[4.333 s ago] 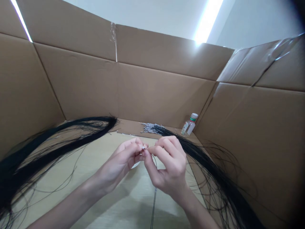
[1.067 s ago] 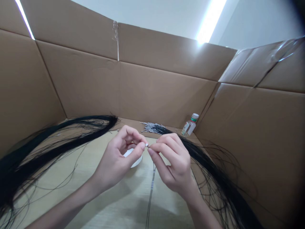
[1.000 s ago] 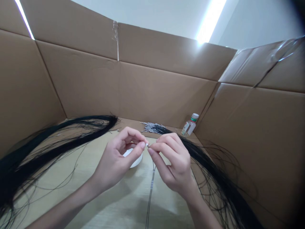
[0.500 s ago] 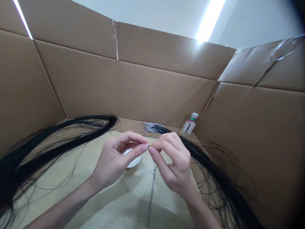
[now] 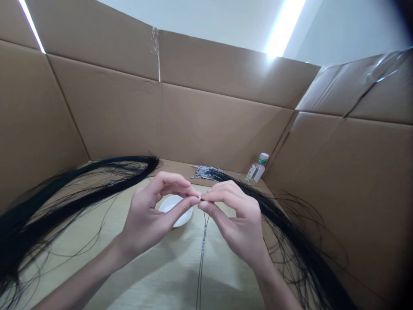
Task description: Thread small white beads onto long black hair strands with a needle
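bead (image 5: 199,198) at left hand's (image 5: 145,217) fingertips (image 5: 195,200)

I log: one light strip (image 5: 285,28), glaring white, upper right; cardboard walls (image 5: 226,125), dimmer; tape (image 5: 385,76), glinting; desk (image 5: 155,275), soft shadows below the hands (image 5: 145,217). My picture: wide-angle bowing, black upper-right corner.

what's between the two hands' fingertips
The head view shows a small white piece between the fingertips of the left hand and right hand, a beaded dark cord below.
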Available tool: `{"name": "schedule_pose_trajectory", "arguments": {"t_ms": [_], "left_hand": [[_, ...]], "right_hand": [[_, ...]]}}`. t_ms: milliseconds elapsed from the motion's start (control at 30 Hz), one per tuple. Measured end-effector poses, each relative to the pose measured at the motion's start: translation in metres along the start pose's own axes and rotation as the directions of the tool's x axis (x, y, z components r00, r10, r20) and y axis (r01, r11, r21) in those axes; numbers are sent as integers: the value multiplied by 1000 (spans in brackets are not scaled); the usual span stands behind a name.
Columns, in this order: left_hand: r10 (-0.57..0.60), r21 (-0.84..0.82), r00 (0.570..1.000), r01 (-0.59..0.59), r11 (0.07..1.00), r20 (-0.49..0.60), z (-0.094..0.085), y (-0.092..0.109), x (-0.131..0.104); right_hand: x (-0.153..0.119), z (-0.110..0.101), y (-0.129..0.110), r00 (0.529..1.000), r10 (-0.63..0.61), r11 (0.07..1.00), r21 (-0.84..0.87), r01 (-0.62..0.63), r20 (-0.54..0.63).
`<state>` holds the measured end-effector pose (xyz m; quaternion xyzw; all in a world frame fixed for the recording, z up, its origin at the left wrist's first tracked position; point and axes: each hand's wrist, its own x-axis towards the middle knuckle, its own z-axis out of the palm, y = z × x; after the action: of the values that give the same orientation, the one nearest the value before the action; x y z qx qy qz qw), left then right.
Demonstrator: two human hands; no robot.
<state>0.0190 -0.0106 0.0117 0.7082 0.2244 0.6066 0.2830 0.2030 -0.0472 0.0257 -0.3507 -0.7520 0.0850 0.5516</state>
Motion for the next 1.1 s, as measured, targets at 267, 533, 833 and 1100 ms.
{"name": "schedule_pose_trajectory", "arguments": {"t_ms": [267,533,833,1100], "left_hand": [[0,67,1000,-1,998,11,-1,2,1],[-41,122,999,39,992,14,-3,3,2],[86,173,996,-86,981,8,-2,-3,1],[42,252,981,-90,963,191,-14,0,5]], "right_hand": [[0,3,0,978,199,971,149,-188,-65],[3,1,6,969,246,962,123,-246,12],[4,1,9,955,239,969,14,-245,175],[4,4,7,987,76,995,-79,-66,143]]}}
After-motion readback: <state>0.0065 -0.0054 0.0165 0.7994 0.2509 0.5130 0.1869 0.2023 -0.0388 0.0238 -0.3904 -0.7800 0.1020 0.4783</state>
